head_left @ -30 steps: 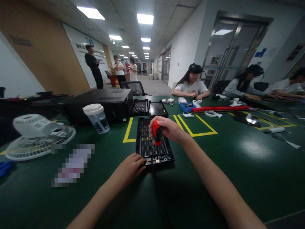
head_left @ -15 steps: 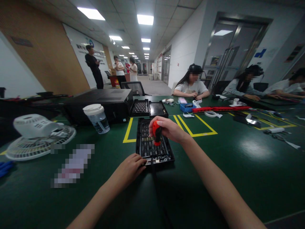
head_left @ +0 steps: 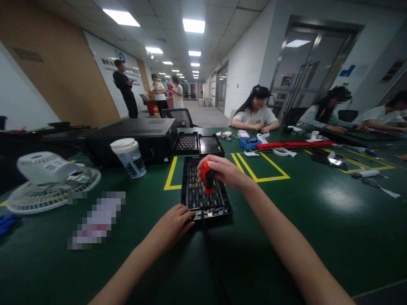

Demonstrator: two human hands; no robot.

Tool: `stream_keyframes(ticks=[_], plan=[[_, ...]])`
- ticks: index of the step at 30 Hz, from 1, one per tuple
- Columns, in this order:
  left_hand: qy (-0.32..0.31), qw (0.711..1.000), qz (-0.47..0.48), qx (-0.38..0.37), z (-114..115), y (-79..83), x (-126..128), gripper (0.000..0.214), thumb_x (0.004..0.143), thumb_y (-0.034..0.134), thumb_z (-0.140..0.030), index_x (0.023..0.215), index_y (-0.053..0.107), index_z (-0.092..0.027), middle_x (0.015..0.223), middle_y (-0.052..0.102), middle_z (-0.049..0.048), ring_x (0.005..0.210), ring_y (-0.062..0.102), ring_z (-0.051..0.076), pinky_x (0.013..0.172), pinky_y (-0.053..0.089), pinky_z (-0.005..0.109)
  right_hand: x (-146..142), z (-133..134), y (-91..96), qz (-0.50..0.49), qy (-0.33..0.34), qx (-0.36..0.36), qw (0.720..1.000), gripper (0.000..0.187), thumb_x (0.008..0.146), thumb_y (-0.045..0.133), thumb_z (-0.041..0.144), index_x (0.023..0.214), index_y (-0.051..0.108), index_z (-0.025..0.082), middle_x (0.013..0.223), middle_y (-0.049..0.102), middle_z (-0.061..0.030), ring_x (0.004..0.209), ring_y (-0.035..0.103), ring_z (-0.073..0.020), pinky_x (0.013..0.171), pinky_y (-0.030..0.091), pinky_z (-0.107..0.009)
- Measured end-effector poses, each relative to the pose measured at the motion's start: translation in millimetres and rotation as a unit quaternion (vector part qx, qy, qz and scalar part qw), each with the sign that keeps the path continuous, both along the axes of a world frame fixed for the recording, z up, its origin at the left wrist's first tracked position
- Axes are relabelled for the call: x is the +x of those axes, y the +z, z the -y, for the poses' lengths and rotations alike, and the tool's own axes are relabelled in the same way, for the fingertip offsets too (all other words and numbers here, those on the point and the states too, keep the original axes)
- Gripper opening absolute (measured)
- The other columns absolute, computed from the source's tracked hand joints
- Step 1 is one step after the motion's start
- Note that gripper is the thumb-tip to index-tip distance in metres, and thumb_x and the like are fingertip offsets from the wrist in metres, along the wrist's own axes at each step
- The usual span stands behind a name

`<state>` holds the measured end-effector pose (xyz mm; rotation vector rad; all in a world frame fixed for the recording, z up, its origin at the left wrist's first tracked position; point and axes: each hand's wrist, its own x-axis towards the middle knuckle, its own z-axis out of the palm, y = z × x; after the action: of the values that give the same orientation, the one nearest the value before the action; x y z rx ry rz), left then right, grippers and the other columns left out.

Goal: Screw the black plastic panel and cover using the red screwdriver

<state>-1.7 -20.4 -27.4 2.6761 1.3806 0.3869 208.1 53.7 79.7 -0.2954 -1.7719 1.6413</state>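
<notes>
My right hand [head_left: 224, 170] is wrapped around the red-and-black handle of a screwdriver [head_left: 208, 182], held nearly upright over a black plastic case [head_left: 187, 169]. The screwdriver's tip is hard to make out against the dark case. Rows of moulded shapes fill the case, and small metal parts [head_left: 218, 212] lie along its near end. At the near left corner, my left hand [head_left: 176, 221] grips the case's edge, its fingertips touching the metal parts and its thumb lower down. A dark strap [head_left: 208, 245] runs from the near end of the case toward me.
Left of the case stand a lidded cup [head_left: 129, 159] and a white fan [head_left: 47, 178]. Behind are a large black box [head_left: 136, 133], two small black trays [head_left: 210, 145] and a blue bin [head_left: 249, 143]. A person [head_left: 256, 112] sits across the green table [head_left: 318, 237]; others sit further right.
My right hand and the screwdriver handle have shifted very slightly left. My left hand and the case look the same.
</notes>
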Motion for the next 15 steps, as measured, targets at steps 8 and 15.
stream_keyframes(ticks=[8, 15], plan=[[0.002, 1.000, 0.000, -0.007, 1.5, 3.1, 1.0, 0.024, 0.087, 0.047, -0.026, 0.107, 0.060, -0.021, 0.104, 0.061, 0.0061, 0.098, 0.053, 0.020, 0.088, 0.045, 0.037, 0.1, 0.6, -0.8, 0.015, -0.016, 0.010, 1.000, 0.023, 0.088, 0.046, 0.033, 0.096, 0.054, 0.013, 0.087, 0.060, -0.0067, 0.077, 0.060, -0.0148, 0.071, 0.049, -0.029], [0.001, 1.000, 0.004, -0.006, 1.3, 1.6, 0.8, 0.024, 0.087, 0.047, -0.026, 0.107, 0.060, -0.022, 0.103, 0.061, 0.0062, 0.099, 0.053, 0.020, 0.087, 0.045, 0.037, 1.1, 0.6, 0.1, 0.018, -0.024, 0.020, 0.999, 0.022, 0.088, 0.047, 0.032, 0.095, 0.055, 0.013, 0.085, 0.060, -0.0061, 0.078, 0.061, -0.0149, 0.070, 0.050, -0.028]])
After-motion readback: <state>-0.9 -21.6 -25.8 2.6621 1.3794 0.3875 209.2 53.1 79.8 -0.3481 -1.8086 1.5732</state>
